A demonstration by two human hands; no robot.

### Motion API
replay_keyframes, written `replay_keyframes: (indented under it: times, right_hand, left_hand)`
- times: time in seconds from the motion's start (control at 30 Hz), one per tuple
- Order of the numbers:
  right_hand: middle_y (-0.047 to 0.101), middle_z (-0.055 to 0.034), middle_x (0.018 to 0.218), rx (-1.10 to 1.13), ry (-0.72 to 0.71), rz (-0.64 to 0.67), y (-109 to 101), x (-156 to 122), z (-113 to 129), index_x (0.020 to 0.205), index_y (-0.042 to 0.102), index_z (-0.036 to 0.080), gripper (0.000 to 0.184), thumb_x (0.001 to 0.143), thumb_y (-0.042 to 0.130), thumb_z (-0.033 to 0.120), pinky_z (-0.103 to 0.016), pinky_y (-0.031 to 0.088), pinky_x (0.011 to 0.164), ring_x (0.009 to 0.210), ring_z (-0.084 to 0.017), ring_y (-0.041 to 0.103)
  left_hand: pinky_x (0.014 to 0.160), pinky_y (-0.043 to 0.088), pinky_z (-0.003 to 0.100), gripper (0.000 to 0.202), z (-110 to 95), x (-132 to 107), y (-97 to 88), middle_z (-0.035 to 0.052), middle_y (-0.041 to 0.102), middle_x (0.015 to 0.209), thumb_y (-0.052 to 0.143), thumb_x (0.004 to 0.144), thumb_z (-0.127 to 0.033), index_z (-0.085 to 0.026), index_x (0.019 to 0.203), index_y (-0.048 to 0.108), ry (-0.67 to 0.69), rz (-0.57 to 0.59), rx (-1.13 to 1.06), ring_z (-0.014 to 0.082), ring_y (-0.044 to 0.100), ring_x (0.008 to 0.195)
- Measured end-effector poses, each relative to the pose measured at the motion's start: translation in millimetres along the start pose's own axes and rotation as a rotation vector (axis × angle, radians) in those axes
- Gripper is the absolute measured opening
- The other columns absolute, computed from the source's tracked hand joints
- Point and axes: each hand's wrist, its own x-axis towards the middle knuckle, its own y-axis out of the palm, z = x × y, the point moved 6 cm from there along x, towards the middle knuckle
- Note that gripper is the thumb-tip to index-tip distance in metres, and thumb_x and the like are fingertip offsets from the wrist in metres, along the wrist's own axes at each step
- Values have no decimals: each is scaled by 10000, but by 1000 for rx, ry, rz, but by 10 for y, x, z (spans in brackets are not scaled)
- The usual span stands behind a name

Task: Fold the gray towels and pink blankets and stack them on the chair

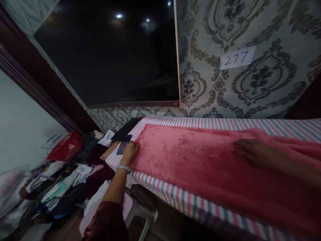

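A plush blanket [180, 164] in pink-red lies spread along a striped cloth [173, 194] that covers a long table. At the blanket's left end, my left hand [130, 152] is closed on its edge, with a bracelet at the wrist. Right beside that hand a dark phone [123, 144] lies on the striped cloth. Over towards the right, my right hand [250, 150] rests palm down on the blanket with its fingers stretched out, slightly blurred. Beyond it the blanket bunches into folds.
Piled clothes [67, 187] cover the floor at left, near a red basket [66, 147]. A pink-topped stool [127, 204] stands below the table's left end. Behind the table hang a large television [120, 57] and a paper marked 277 [237, 59].
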Motion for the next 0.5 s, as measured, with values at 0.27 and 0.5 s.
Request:
replay_keyframes:
  times: [0.27, 0.5]
  right_hand:
    - [667, -222, 1274, -75, 139, 22, 227, 471, -556, 1189, 713, 77, 564, 931, 340, 413, -421, 472, 1057, 1181, -332, 639]
    - [661, -204, 1294, -147, 205, 57, 383, 661, -775, 1273, 681, 79, 647, 942, 278, 460, -497, 476, 1010, 1189, -350, 626]
  left_hand:
    - [709, 465, 303, 226, -220, 625, 50, 172, 746, 1001, 597, 882, -363, -155, 918, 679, -54, 34, -153, 284, 703, 970]
    - [676, 468, 292, 178, -474, 1086, 98, 137, 735, 869, 632, 863, -317, -148, 815, 659, -92, 59, -330, 260, 706, 883]
